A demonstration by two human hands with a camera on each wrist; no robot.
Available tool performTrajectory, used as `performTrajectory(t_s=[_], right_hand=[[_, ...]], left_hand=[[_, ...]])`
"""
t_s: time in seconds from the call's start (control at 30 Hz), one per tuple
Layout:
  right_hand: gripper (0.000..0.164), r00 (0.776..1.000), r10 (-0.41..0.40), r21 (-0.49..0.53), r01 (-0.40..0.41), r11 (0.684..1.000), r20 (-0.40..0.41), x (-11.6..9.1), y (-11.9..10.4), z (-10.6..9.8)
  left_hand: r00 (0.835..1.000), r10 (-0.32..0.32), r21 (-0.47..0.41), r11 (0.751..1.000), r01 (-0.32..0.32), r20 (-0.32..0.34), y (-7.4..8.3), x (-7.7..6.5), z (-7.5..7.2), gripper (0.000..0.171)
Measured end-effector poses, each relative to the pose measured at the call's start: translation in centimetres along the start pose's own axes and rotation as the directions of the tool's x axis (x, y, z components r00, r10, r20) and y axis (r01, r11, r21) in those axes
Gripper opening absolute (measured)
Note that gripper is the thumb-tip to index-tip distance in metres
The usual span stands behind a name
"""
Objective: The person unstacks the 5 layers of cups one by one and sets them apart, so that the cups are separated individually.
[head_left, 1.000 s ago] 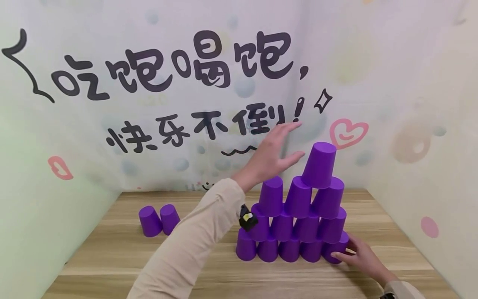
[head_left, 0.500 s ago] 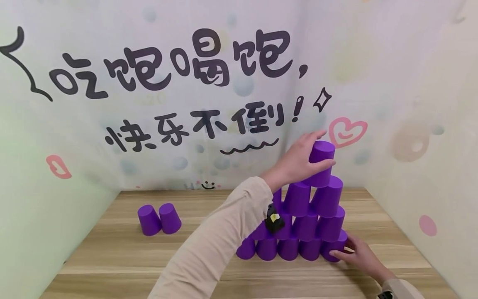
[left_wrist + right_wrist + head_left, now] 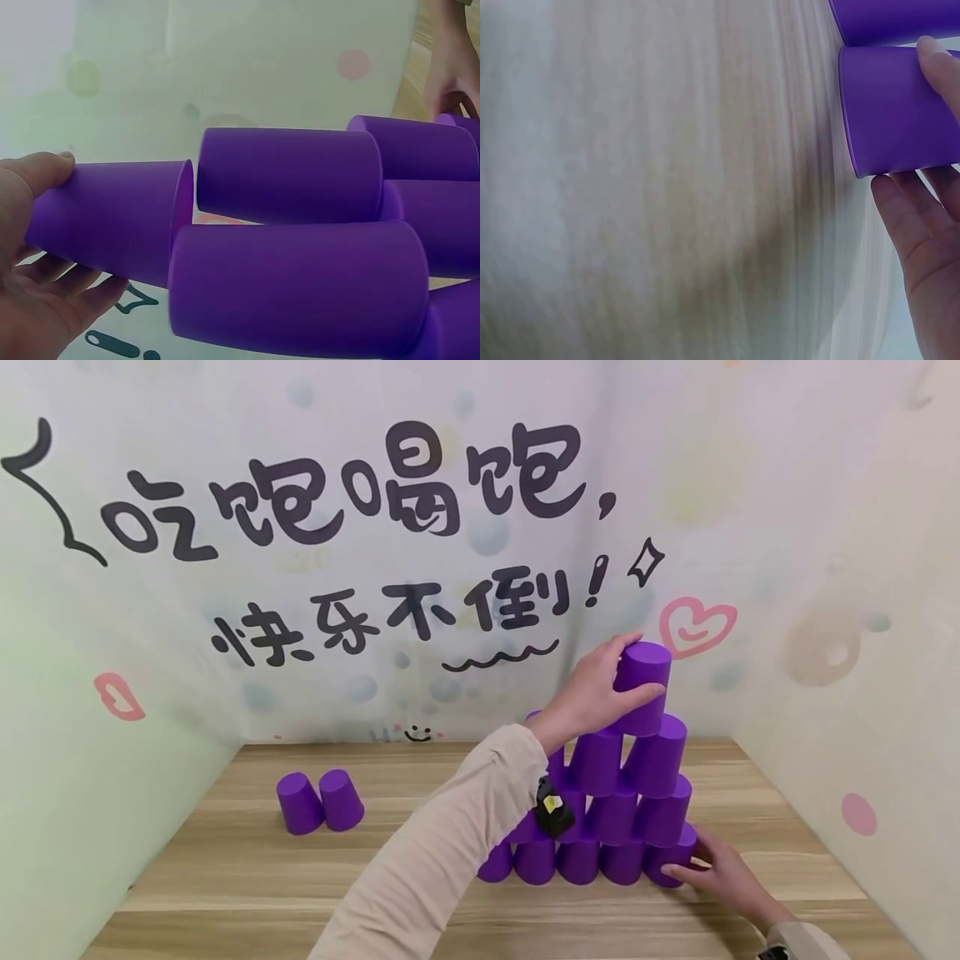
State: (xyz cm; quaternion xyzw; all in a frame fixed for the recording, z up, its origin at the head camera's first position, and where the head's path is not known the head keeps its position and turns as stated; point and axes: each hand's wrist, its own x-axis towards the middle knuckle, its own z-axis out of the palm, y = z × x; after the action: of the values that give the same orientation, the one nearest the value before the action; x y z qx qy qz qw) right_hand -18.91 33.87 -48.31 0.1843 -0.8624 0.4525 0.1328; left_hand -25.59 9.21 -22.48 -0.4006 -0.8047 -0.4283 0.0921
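Purple cups stand upside down in a stepped pyramid on the wooden table (image 3: 247,893). My left hand (image 3: 592,693) grips the single top cup (image 3: 647,668), thumb on the near side and fingers round the back. In the left wrist view that cup's rim (image 3: 182,217) is right at the bases of two cups in the row below, one of them the right-hand cup (image 3: 289,176). My right hand (image 3: 723,872) holds the bottom row's right-end cup (image 3: 900,112) between thumb and fingers. My left forearm hides part of the pyramid's left side.
Two more upside-down purple cups (image 3: 300,804) stand side by side on the left of the table. A printed white backdrop (image 3: 390,552) with black lettering rises behind, and pale walls flank both sides.
My left hand has moved right and down from beside the top cup and now grips it. The top cup stays in place. My right hand keeps its hold on the corner cup.
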Motion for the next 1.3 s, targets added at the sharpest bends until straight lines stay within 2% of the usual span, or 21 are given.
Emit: performTrajectory(t_s=[0.13,0.33,0.43,0.57,0.67,0.8,0.97,1.17,1.3], right_hand=[[0.052,1.0,0.002,0.0,-0.002,1.0,0.002,0.0,0.0,0.1],[0.053,1.0,0.014,-0.015,-0.014,1.0,0.005,0.0,-0.2,-0.1],[0.053,1.0,0.024,-0.029,-0.024,0.999,0.005,0.0,-0.2,-0.1],[0.054,1.0,0.029,-0.036,-0.029,0.999,0.009,0.0,-0.2,-0.1],[0.054,0.999,0.031,-0.03,-0.03,0.999,0.011,0.0,-0.2,-0.1],[0.054,0.999,0.036,-0.024,-0.036,0.999,0.013,-0.1,-0.2,0.0],[0.054,0.999,0.047,-0.027,-0.047,0.999,0.009,-0.2,-0.1,0.0],[0.052,0.999,0.032,-0.013,-0.032,0.999,0.012,-0.2,0.0,0.0],[0.051,1.0,0.031,-0.022,-0.031,0.999,-0.002,-0.2,0.1,0.0]], left_hand=[[0.999,0.028,-0.04,0.999,-0.029,-0.033,0.4,-0.1,-1.3,0.063],[0.997,0.038,-0.061,0.997,-0.043,-0.074,0.4,-0.9,-4.9,0.064],[0.995,0.026,-0.032,0.999,-0.03,-0.098,-0.5,-2.1,-7.0,0.065],[0.993,0.02,0.031,0.999,-0.016,-0.119,-2.3,-3.9,-9.4,0.062],[0.992,-0.005,0.083,0.996,0.016,-0.126,-3.6,-5.2,-11.1,0.061],[0.988,-0.072,0.116,0.989,0.088,-0.135,-5.1,-6.9,-12.9,0.06],[0.97,-0.193,0.099,0.973,0.209,-0.149,-7.8,-9.8,-14.0,0.06],[0.925,-0.351,0.047,0.931,0.361,-0.147,-12.6,-14.4,-13.8,0.06],[0.901,-0.394,0.027,0.914,0.405,-0.181,-15.8,-17.3,-13.3,0.058]])
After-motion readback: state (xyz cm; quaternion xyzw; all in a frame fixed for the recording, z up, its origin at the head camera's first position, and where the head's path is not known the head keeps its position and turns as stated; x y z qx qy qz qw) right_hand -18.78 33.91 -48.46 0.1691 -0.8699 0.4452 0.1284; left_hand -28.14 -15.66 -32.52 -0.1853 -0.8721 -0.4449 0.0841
